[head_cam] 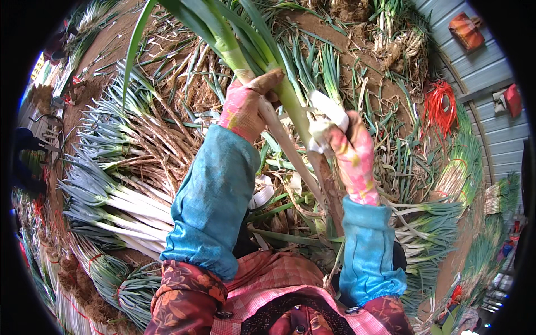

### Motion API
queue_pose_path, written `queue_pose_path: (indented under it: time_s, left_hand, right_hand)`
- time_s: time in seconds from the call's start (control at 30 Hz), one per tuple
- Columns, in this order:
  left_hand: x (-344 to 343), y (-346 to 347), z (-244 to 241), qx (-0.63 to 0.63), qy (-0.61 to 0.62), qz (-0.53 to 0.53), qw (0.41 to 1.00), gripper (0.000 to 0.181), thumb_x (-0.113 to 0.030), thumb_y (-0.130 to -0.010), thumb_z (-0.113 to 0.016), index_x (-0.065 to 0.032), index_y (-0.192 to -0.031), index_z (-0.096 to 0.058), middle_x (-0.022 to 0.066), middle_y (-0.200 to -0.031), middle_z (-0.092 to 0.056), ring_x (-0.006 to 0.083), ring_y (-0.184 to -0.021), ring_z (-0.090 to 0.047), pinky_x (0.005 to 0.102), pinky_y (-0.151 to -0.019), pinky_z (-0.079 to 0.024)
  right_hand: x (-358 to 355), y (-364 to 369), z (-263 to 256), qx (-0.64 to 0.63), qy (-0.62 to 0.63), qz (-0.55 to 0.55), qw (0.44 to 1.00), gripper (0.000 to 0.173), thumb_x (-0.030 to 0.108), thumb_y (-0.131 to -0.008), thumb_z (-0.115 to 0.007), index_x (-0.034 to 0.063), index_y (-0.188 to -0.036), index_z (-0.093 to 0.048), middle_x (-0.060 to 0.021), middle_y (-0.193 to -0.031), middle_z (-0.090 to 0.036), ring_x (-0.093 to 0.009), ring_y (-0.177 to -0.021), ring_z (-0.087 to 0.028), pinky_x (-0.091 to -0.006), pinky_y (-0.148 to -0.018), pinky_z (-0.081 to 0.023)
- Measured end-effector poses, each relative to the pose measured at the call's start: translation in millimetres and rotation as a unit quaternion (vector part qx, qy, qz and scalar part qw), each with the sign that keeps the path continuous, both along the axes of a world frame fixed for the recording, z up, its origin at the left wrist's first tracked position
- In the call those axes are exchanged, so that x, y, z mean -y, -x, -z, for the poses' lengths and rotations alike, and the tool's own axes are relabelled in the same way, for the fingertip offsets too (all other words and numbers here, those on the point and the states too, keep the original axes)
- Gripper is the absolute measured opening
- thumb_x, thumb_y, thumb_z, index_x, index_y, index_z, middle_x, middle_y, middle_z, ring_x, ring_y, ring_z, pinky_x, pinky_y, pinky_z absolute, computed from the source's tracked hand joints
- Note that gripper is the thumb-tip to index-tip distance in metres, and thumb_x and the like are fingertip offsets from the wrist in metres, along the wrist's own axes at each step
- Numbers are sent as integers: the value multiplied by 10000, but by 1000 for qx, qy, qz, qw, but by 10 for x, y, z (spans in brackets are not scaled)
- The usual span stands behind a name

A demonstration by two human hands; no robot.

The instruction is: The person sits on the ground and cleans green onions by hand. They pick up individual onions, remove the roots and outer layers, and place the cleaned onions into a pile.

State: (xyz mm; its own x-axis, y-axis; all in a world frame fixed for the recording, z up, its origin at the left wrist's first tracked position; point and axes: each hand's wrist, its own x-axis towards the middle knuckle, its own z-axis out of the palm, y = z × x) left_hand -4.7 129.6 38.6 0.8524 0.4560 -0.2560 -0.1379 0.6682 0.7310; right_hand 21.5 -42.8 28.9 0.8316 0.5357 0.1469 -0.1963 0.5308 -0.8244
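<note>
My left hand (247, 106), in a soiled pink glove, grips two big green onion stalks (289, 94) just below their green leaves. Their long shafts slant down between my arms, and the right one is brown and dirty at its lower part. My right hand (351, 155), gloved in pink with yellow marks, pinches a whitish strip of onion skin (331, 111) against the right stalk. Part of that strip is hidden behind my fingers. Loose peeled skins and leaves (293, 182) lie underneath.
Unpeeled onions (155, 130) and white peeled ones (138, 201) lie to the left, with tied bundles (106, 268) nearer. More peeled onions (427, 234) lie to the right. Red ties (441, 106) hang near a corrugated metal wall (498, 121). Leaf litter covers the brown ground.
</note>
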Motion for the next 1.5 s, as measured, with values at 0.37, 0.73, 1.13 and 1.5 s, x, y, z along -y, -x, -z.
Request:
queue_pose_path:
  time_s: [0.37,0.73,1.13,1.5]
  left_hand:
    - [-433,153,38,8,58,-37,998,141,-210,-727,-623,-92,-766,-556,-19,-521,-459,139,-487,-455,313,-501,-424]
    - [-424,155,58,198,-22,69,978,233,-160,-716,-627,-48,-882,-508,37,-678,-528,161,-614,-539,338,-598,-476]
    - [-254,142,59,294,-94,174,935,451,-294,-651,-681,-32,-949,-468,60,-826,-451,158,-721,-481,300,-653,-452]
    - [-135,178,-106,405,-114,222,879,255,-298,-722,-614,-95,-820,-495,-19,-635,-361,85,-561,-359,247,-531,-326]
  right_hand:
    - [2106,556,33,-147,297,257,908,596,269,-689,-651,31,-1156,-367,-94,-1014,-491,-236,-866,-523,-396,-734,-461]
    - [2783,-430,348,119,712,256,643,267,102,-761,-540,-3,-1001,-487,-112,-859,-546,-205,-700,-530,-294,-647,-439]
    - [51,-67,-560,377,327,-100,861,238,200,-768,-553,-33,-813,-546,-90,-692,-544,-154,-586,-523,-242,-512,-423]
    - [367,-10,-417,49,273,-102,955,280,284,-789,-521,6,-816,-506,-52,-697,-524,-113,-597,-475,-230,-528,-381]
